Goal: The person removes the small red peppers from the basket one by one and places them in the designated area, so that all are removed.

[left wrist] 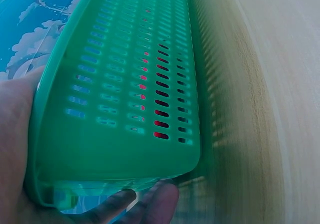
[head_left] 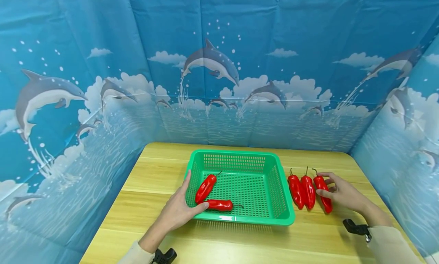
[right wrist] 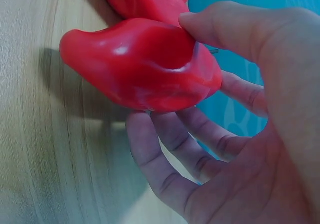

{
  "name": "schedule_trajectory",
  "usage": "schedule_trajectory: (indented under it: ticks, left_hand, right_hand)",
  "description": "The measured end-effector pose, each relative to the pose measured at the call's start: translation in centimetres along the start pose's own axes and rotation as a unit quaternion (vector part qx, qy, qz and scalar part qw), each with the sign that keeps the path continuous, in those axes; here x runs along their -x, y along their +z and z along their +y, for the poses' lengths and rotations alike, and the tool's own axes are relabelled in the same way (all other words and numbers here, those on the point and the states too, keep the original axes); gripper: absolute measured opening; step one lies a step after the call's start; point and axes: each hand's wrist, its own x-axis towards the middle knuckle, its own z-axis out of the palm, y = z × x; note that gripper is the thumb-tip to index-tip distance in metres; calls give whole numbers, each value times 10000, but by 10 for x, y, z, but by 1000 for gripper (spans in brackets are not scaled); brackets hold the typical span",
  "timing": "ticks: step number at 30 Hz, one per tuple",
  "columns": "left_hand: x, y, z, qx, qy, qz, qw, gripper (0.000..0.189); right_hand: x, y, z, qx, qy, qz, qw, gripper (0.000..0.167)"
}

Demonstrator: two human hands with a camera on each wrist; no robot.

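On the counter (head_left: 120,210) sits a green basket (head_left: 253,220) with two red peppers (head_left: 205,188) in it, both at the left. One slants toward the far side, and the other lies along the near wall. The left hand (head_left: 178,207) is at the near left corner, and its grip pinches the basket with the thumb over the rim. To the right of the basket are three more peppers (head_left: 308,191) in a row. The right hand (head_left: 346,193) is at the right pepper (head_left: 320,184), and its grip pinches it between thumb and fingers.
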Motion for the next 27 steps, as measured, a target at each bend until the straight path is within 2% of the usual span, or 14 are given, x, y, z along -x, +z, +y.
schedule_trajectory:
  ticks: [10, 27]
  left_hand:
    - [0, 0, -1, 21, 13, 15, 10000, 129]
    - [-1, 0, 0, 56, 32, 10, 10000, 128]
  right_hand:
    - [-2, 2, 5, 54, -10, -45, 10000, 78]
    - [-4, 3, 10, -170, 75, -245, 9995, 82]
